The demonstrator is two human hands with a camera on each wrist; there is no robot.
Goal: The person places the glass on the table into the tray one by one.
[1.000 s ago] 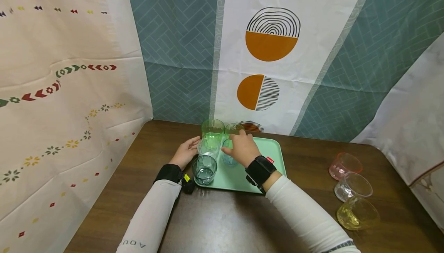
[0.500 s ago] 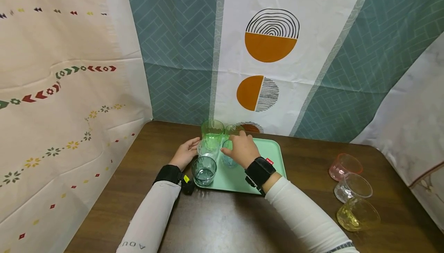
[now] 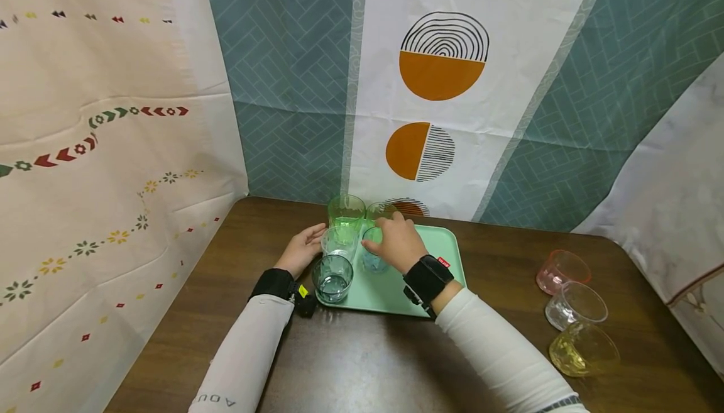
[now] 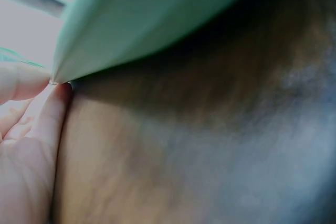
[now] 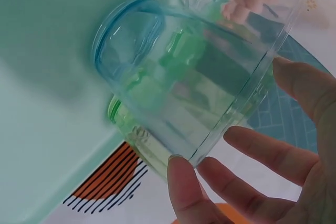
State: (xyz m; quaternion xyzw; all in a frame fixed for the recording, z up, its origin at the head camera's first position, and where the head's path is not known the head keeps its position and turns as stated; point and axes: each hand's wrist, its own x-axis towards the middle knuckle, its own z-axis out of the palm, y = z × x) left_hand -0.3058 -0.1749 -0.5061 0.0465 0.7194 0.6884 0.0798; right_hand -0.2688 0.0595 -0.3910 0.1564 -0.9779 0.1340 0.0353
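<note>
My right hand reaches over the mint-green tray and holds a light-blue glass by its rim, fingertips spread round it. In the right wrist view this glass stands base-down on the tray, its clear wall see-through. At the tray's left side, my left hand has thumb and fingertip on either side of the tray's edge, close beside a clear glass. A dark grey-blue glass stands in front of that one. Two green glasses stand behind, the right one partly hidden by my right hand.
On the right side of the brown table stand a pink glass, a clear glass and a yellow glass in a row. A patterned curtain hangs behind the table's back edge.
Barely anything differs. The right hand and wrist have shifted very slightly to the right, still at the light-blue glass. The left hand and the other glasses have kept their places.
</note>
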